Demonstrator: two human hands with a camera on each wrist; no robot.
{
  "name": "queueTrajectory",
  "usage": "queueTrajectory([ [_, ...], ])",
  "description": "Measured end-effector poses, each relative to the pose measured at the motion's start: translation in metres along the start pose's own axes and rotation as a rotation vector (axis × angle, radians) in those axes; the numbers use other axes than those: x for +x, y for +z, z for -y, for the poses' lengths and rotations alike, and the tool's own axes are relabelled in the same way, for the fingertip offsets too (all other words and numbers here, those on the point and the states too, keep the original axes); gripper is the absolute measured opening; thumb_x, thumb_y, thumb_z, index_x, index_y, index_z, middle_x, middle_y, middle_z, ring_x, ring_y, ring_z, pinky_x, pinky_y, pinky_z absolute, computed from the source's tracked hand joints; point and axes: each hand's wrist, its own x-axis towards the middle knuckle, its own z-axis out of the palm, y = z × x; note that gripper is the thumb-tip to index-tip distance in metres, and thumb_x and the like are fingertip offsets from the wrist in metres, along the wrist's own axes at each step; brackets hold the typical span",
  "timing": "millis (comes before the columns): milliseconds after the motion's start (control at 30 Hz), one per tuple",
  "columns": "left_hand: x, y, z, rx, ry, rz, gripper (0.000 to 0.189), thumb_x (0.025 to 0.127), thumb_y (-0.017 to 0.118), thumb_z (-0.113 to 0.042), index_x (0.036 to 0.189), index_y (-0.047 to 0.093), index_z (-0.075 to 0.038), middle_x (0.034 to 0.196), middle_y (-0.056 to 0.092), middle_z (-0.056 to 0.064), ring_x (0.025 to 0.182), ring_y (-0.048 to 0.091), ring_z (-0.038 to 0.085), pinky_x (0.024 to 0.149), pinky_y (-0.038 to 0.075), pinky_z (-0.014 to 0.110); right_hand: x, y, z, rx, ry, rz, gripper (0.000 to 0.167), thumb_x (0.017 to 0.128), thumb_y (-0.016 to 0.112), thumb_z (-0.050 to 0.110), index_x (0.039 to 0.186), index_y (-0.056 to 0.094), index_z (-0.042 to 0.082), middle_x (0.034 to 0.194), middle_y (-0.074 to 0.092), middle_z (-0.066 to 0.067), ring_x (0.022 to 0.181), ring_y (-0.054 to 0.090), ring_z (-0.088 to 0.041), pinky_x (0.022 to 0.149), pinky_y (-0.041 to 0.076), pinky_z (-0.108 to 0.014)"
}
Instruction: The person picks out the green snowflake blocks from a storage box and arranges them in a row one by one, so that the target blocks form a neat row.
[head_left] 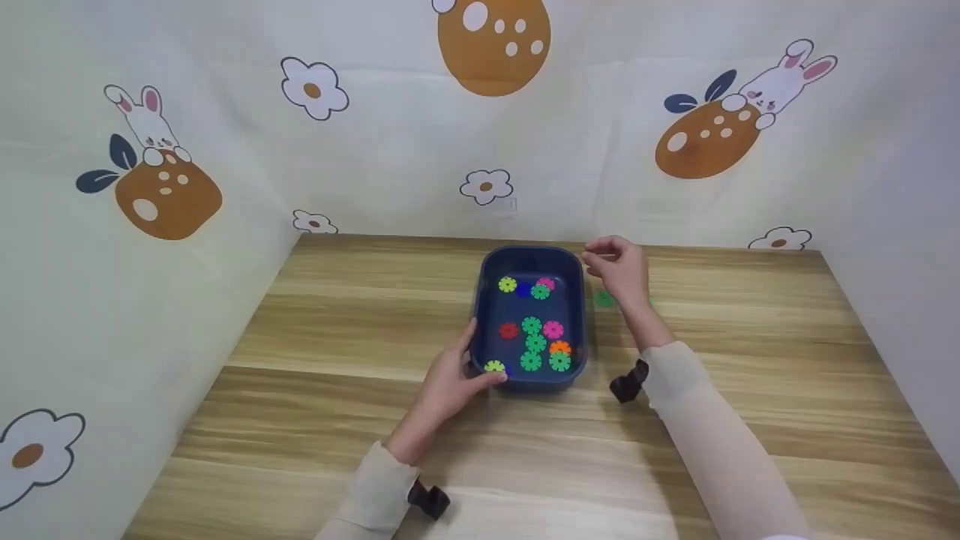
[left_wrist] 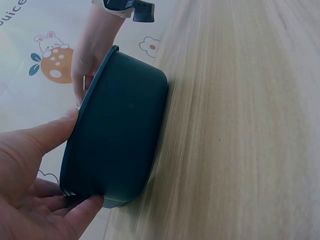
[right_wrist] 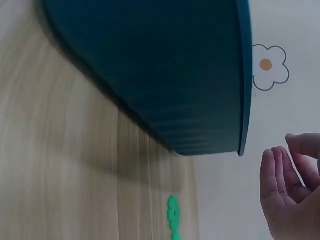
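A dark blue plastic bin (head_left: 531,386) stands on the table with several flower-shaped plastic discs in it, among them a red disc (head_left: 508,331), a pink disc (head_left: 553,330) and green ones. My left hand (head_left: 448,379) grips the bin's near left corner, thumb on the rim and fingers along the outside wall. Beside the far right corner of the bin, my right hand (head_left: 621,268) hovers with loosely bent fingers and nothing between them. Under it, a green disc (head_left: 604,299) lies on the table; another green bit shows past the wrist.
The wooden table (head_left: 337,315) meets a pale curtain (head_left: 390,150) printed with rabbits and flowers at the back and sides. A black wrist mount (head_left: 628,381) sits on the right sleeve, and another mount (head_left: 429,499) on the left.
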Motion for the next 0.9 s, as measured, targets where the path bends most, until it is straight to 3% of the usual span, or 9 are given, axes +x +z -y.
queueTrajectory([
  [267, 0.0, 0.0, 0.001, 0.027, 0.011, -0.003, 0.093, 0.084, 0.081, -0.022, 0.156, 0.027, -0.001, 0.159, 0.032, 0.026, 0.146, 0.036, 0.04, 0.12, 0.032, 0.051, -0.004, 0.02, 0.003, -0.019, -0.027, 0.024, 0.024, 0.091, 0.069, 0.004, 0.111, 0.067, -0.008, 0.112, 0.07, -0.024, 0.075, 0.065, 0.002, 0.071, 0.059, -0.015],
  [633, -0.001, 0.001, 0.001, 0.028, 0.017, -0.001, 0.093, 0.084, 0.081, -0.022, 0.156, 0.027, -0.001, 0.159, 0.031, 0.026, 0.147, 0.034, 0.041, 0.121, 0.031, 0.051, -0.008, 0.045, 0.002, 0.044, 0.022, 0.112, 0.025, 0.092, 0.069, 0.004, 0.115, 0.065, -0.005, 0.109, 0.071, -0.015, 0.082, 0.066, -0.001, 0.077, 0.057, -0.014],
  [767, -0.001, 0.001, 0.002, 0.039, 0.022, 0.0, 0.092, 0.084, 0.081, -0.023, 0.156, 0.027, -0.001, 0.158, 0.033, 0.027, 0.145, 0.036, 0.041, 0.12, 0.032, 0.052, -0.01, 0.054, 0.001, 0.029, 0.043, 0.156, 0.031, 0.094, 0.065, 0.005, 0.123, 0.061, -0.005, 0.125, 0.064, -0.022, 0.101, 0.068, -0.015, 0.087, 0.059, -0.024],
  [900, -0.001, 0.0, 0.002, 0.039, 0.021, -0.006, 0.092, 0.084, 0.081, -0.023, 0.156, 0.028, -0.001, 0.157, 0.035, 0.028, 0.144, 0.038, 0.042, 0.119, 0.034, 0.052, -0.012, 0.065, -0.003, -0.032, 0.095, 0.221, 0.043, 0.098, 0.061, 0.011, 0.137, 0.051, -0.003, 0.143, 0.051, -0.024, 0.131, 0.055, -0.033, 0.109, 0.048, -0.04],
])
